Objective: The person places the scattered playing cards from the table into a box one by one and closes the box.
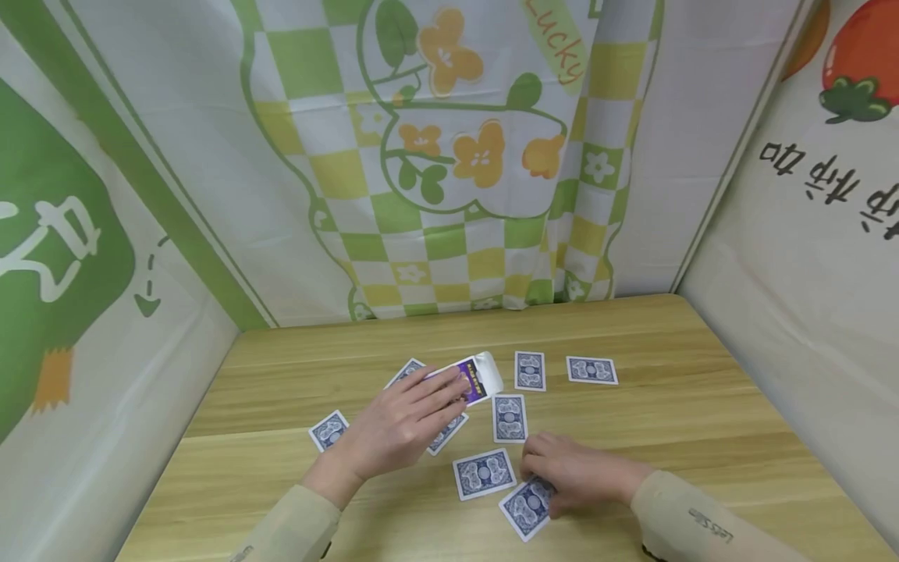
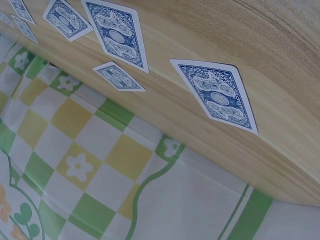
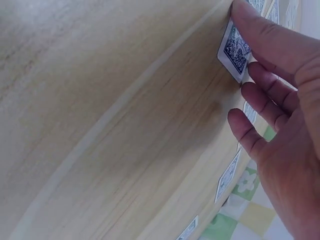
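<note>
My left hand (image 1: 396, 425) holds a purple-and-white card box (image 1: 477, 377), fingers laid across its front. The box's white end flap stands up at its right end; the thumb is hidden. At the near side of the table, my right hand (image 1: 579, 472) is at a blue-backed playing card (image 1: 527, 509), gripping its right edge. In the right wrist view the thumb (image 3: 272, 37) lies at that card (image 3: 235, 50), with fingertips close to its lower corner. Another playing card (image 1: 485, 474) lies just left of it, back up. The left wrist view does not show the left hand.
More cards lie back up: one (image 1: 509, 418) in the middle, one (image 1: 530, 371) behind it, one (image 1: 592, 370) at the back right and one (image 1: 328, 431) at the left. Two are partly covered by the left hand. A patterned curtain (image 1: 449, 257) hangs behind the wooden table (image 1: 702, 406).
</note>
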Motion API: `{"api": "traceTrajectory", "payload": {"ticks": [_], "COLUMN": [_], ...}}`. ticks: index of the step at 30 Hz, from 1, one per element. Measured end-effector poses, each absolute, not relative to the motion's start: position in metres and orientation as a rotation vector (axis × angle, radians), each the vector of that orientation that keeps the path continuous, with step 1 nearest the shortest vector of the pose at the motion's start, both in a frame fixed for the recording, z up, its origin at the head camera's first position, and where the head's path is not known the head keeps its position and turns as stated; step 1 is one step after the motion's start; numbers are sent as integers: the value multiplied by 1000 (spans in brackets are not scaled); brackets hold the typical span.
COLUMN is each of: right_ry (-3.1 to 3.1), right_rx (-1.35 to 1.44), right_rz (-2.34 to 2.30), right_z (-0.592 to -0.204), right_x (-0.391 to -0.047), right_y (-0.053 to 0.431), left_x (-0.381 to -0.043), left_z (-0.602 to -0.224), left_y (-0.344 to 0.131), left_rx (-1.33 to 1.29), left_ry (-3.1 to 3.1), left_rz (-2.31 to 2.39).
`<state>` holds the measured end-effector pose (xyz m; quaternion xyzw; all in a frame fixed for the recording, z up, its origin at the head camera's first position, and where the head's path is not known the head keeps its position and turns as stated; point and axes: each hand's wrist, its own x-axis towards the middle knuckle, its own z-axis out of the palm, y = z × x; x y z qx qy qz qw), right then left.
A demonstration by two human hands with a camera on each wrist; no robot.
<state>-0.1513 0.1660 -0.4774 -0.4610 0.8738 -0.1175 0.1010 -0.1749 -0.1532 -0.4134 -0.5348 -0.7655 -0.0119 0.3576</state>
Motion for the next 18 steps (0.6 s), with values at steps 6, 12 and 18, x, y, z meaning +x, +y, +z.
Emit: {"api": "traceTrajectory", "payload": {"ticks": [6, 12, 18], "right_ry": [2567, 2526, 2534], "right_rx": [-1402, -1343, -1312], "right_rz": [-322, -342, -328], "right_z": [-474, -474, -475], "right_x": [-152, -155, -156], "right_y": [167, 167, 167], "left_x": [-175, -175, -175], "left_z": [-414, -415, -418], "left_y": [-152, -153, -156], "left_rx": [-1384, -1374, -1378], "left_ry": [-1977, -1973, -1991], "left_rz": [-19, -40, -63]}}
